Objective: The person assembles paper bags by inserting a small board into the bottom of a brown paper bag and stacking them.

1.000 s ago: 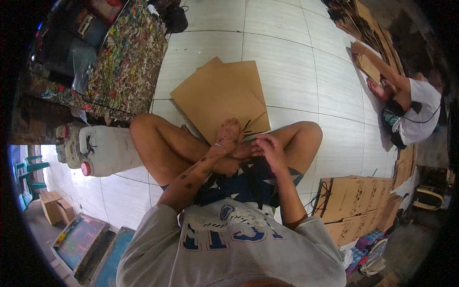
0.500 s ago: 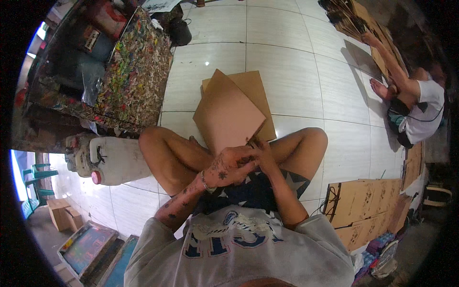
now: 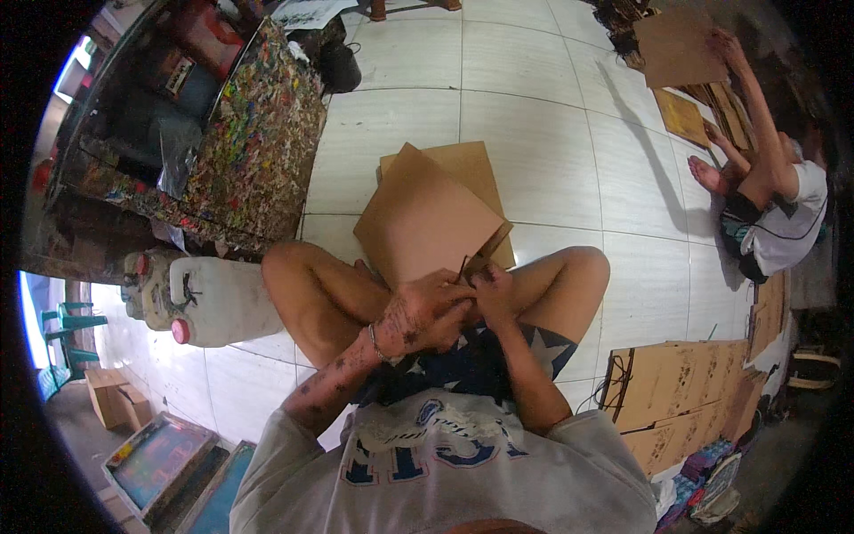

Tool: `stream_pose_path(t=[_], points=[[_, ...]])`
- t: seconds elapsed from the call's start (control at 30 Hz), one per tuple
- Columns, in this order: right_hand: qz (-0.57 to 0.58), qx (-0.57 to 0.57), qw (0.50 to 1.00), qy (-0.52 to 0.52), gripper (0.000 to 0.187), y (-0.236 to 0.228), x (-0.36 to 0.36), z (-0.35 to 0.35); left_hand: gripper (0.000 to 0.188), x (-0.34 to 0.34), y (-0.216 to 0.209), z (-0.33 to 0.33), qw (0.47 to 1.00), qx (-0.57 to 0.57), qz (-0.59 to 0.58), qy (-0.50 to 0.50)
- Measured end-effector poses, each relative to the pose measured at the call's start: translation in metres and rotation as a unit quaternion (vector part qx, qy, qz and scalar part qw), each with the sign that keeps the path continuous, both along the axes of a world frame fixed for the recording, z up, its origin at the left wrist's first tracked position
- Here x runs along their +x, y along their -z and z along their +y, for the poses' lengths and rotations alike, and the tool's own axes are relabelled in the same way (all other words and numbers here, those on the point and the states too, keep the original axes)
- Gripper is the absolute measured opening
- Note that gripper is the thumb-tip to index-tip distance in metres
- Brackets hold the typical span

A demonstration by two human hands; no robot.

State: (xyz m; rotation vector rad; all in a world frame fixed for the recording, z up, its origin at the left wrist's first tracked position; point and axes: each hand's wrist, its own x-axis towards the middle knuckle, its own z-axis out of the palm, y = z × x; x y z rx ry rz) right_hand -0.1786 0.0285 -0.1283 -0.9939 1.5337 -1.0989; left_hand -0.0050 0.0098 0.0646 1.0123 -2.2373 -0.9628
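A flat brown cardboard piece [image 3: 431, 218] lies turned at an angle over another cardboard piece [image 3: 467, 160] on the floor before me. My left hand [image 3: 425, 311] is closed close to the upper piece's near edge. Beside it, my right hand [image 3: 492, 289] is closed by that piece's near right corner. Between the fingers of both hands a thin dark strand [image 3: 463, 265], perhaps a cord, sticks up. Its lower end is hidden by the fingers.
My crossed legs flank the cardboard. White jerrycans [image 3: 222, 301] stand at left beside a paint-stained table [image 3: 253, 133]. Folded cardboard [image 3: 680, 383] with black cords lies at right. Another person [image 3: 787, 214] sits at far right, lifting a cardboard sheet [image 3: 680, 49]. Framed screens [image 3: 160, 463] lie lower left.
The upper cardboard has turned slightly, its near right corner shifting right. The dark strand now stands up more clearly between my hands. The other person has raised a cardboard sheet.
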Motion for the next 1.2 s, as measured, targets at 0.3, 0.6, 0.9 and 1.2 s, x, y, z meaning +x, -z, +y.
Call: stream_pose_path(t=[0.3, 0.6, 0.9, 1.2], points=[[0.0, -0.023, 0.995, 0.102, 0.025, 0.013, -0.003, 0.006, 0.073, 0.005, 0.034, -0.014, 0.958, -0.082, -0.251, -0.108], [0.115, -0.002, 0.977, -0.181, 0.026, -0.028, -0.061, -0.004, 0.019, 0.006, 0.056, -0.018, 0.975, -0.035, -0.189, -0.111], [0.462, 0.004, 0.886, 0.045, 0.061, -0.001, -0.319, -0.156, 0.009, -0.027, 0.077, -0.027, 0.977, -0.048, -0.186, -0.093], [0.494, -0.018, 0.852, -0.174, 0.057, 0.039, -0.373, -0.068, 0.01, -0.032, 0.092, -0.047, 0.963, -0.028, -0.224, -0.144]])
